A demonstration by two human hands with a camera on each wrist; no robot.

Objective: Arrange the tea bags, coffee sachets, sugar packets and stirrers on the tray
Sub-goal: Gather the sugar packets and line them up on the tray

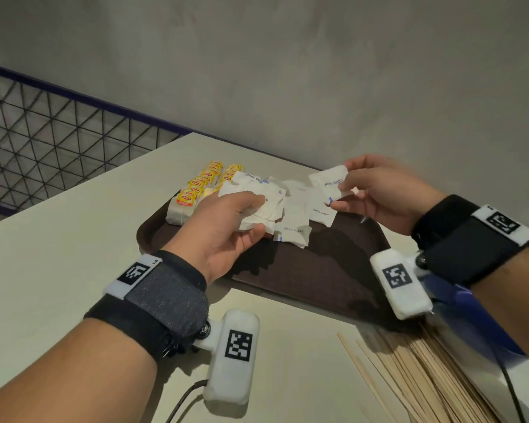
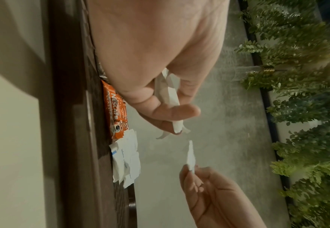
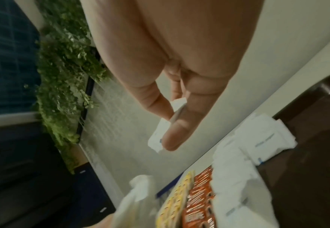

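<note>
My left hand [image 1: 226,227] is curled round a small bunch of white sugar packets [image 1: 261,213], thumb on top and fingers beneath, held just above the dark brown tray [image 1: 333,270]. My right hand [image 1: 382,190] pinches a single sugar packet [image 1: 329,181] between thumb and fingertips, lifted over the tray's far right side, apart from the bunch in my left.

Under and between my hands, more sugar packets lie loose [image 1: 297,221] on the tray in an untidy overlapping heap. At the tray's far left stand the yellow-tagged tea bags [image 1: 196,193] in two rows, touching one another. The orange coffee sachets [image 3: 199,199] sit between the tea bags and the sugar heap; from my head view my left hand and its packets cover them, so only the wrist views show them.

The wooden stirrers [image 1: 419,377] lie off the tray on the pale table [image 1: 58,239], fanned out in a pile near my right forearm, close to the tray's near edge. A grey wall [image 1: 287,56] stands right behind the tray, and a black wire-mesh railing [image 1: 43,132] runs off to the left. Green foliage [image 2: 301,108] hangs beyond it in the wrist views.
</note>
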